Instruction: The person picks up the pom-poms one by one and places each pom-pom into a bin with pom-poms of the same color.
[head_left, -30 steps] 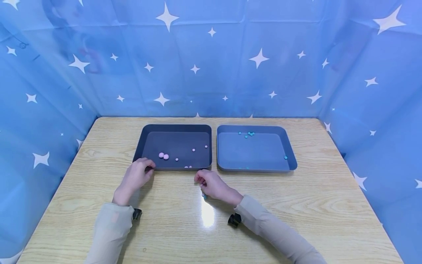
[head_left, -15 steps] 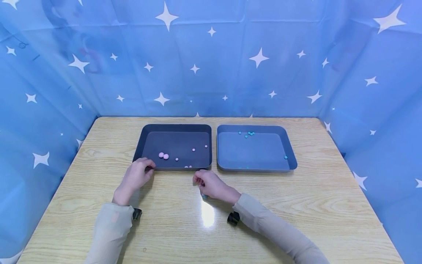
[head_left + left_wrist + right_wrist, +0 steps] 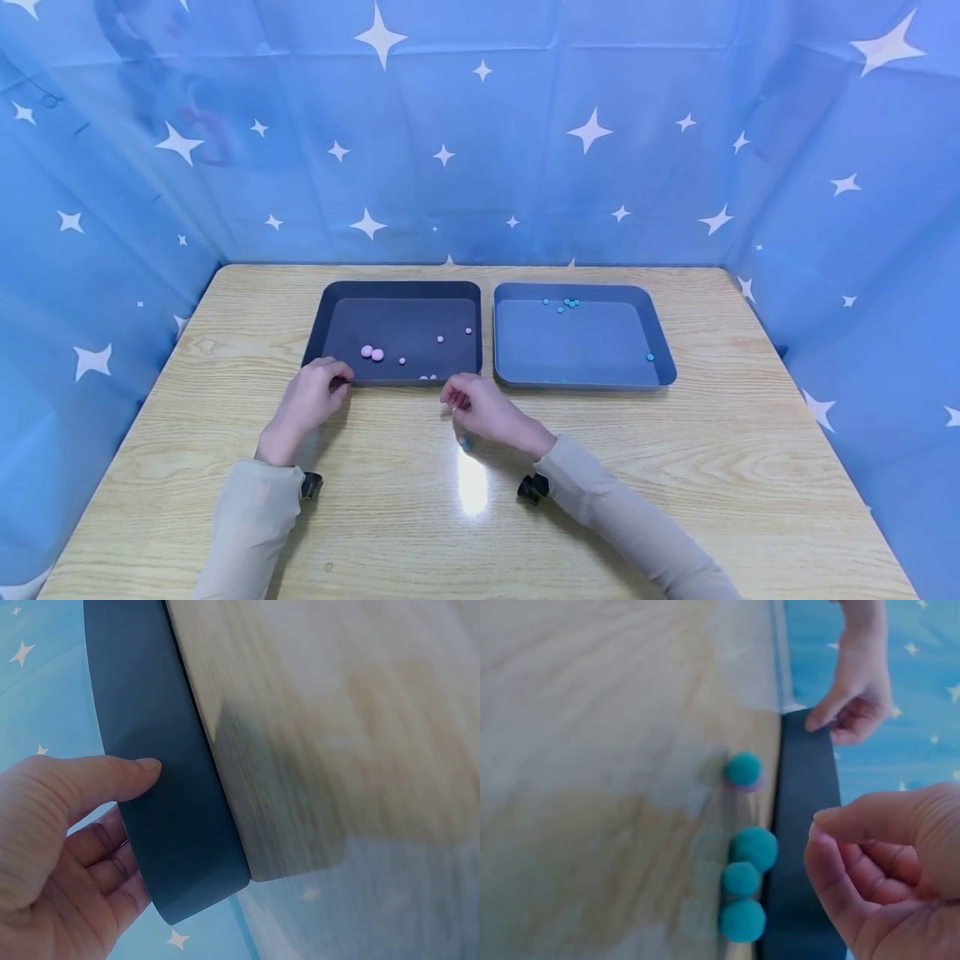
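My left hand holds the front left corner of a dark tray. In the left wrist view its thumb lies on the tray's outer wall, with the other fingers behind it. Several pink balls, two of them bigger, lie in that tray. Just in front of its right corner hovers my right hand, fingers curled, thumb and index tips together. Nothing shows between them in the right wrist view. Several teal balls sit on the table close by, and a pinkish ball is partly hidden behind one.
A blue-grey tray stands to the right of the dark one, a narrow gap apart. Several small teal balls lie in it. Behind the wooden table hangs a blue curtain with white stars.
My right hand has risen slightly toward the dark tray's front rim, and the teal ball beneath it shows more clearly than half a second ago. My left hand keeps its place.
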Available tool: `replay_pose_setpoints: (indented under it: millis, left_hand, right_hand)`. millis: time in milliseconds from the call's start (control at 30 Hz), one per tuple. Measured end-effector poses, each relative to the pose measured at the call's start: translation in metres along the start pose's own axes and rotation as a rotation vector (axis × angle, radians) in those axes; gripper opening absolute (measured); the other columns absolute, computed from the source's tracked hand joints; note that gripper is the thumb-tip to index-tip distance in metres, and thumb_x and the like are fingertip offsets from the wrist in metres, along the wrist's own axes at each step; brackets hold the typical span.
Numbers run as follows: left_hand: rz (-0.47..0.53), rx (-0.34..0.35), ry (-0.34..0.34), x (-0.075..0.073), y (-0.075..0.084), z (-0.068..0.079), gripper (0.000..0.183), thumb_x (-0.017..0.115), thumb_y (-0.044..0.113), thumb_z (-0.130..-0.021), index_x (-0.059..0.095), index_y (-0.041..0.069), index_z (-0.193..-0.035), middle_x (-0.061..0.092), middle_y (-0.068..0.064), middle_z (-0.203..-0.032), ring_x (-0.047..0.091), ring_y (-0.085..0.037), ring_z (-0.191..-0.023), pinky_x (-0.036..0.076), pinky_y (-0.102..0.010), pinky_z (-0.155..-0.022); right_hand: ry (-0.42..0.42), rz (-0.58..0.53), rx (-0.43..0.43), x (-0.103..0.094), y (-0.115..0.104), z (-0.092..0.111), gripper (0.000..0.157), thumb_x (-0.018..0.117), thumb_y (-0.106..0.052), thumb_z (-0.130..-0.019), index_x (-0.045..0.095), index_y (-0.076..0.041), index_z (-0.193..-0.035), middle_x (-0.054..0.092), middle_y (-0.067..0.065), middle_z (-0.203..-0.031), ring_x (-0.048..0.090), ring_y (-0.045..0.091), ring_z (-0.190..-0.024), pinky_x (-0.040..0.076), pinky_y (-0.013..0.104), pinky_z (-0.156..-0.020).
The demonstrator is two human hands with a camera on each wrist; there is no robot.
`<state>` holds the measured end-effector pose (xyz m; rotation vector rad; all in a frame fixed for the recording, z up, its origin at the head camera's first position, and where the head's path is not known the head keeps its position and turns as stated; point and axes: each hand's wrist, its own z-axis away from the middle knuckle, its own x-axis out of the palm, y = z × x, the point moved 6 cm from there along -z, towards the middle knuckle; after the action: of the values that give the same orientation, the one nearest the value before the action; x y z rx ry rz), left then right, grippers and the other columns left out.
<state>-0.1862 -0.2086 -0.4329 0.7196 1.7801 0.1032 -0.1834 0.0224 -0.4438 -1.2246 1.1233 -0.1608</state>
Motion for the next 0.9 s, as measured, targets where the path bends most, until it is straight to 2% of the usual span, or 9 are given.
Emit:
replay_pose_setpoints:
  millis: [100,167,467,900]
  left_hand:
    - [-0.002,-0.002,-0.007,0.0,0.0,0.0,0.014,0.069,-0.01,-0.069,0.066,0.0,-0.078,0.062,-0.01,-0.077,0.059,-0.026,-0.075,0.05,-0.041,-0.068]
    - [0.001,-0.021,-0.035,0.0,-0.001,-0.001,0.012,0.068,-0.01,-0.071,0.067,-0.001,-0.079,0.063,-0.011,-0.079,0.06,-0.029,-0.077,0.051,-0.044,-0.07]
    - [-0.002,-0.01,-0.025,-0.001,0.0,0.0,0.014,0.067,-0.012,-0.072,0.069,-0.001,-0.081,0.063,-0.01,-0.079,0.06,-0.029,-0.077,0.051,-0.044,-0.068]
    - [0.001,-0.014,-0.05,0.002,-0.003,-0.001,0.014,0.066,-0.012,-0.074,0.07,-0.001,-0.082,0.065,-0.01,-0.08,0.061,-0.029,-0.079,0.052,-0.043,-0.071]
  right_hand:
    - [0.004,-0.033,0.011,-0.003,-0.003,-0.001,0.022,0.058,0.016,-0.075,0.06,0.006,-0.094,0.063,0.016,-0.089,0.06,0.023,-0.08,0.05,0.02,-0.071]
    - [0.015,-0.039,0.01,-0.006,-0.006,-0.001,0.023,0.059,0.016,-0.074,0.06,0.006,-0.094,0.063,0.017,-0.09,0.06,0.023,-0.08,0.05,0.02,-0.071]
    - [0.141,-0.001,-0.07,-0.025,-0.019,-0.008,0.017,0.059,0.014,-0.078,0.06,0.005,-0.092,0.062,0.017,-0.09,0.06,0.022,-0.079,0.052,0.02,-0.07]
    - [0.208,-0.039,-0.006,-0.044,-0.023,-0.025,0.016,0.06,0.009,-0.083,0.061,-0.001,-0.095,0.062,0.016,-0.094,0.059,0.021,-0.082,0.051,0.023,-0.072]
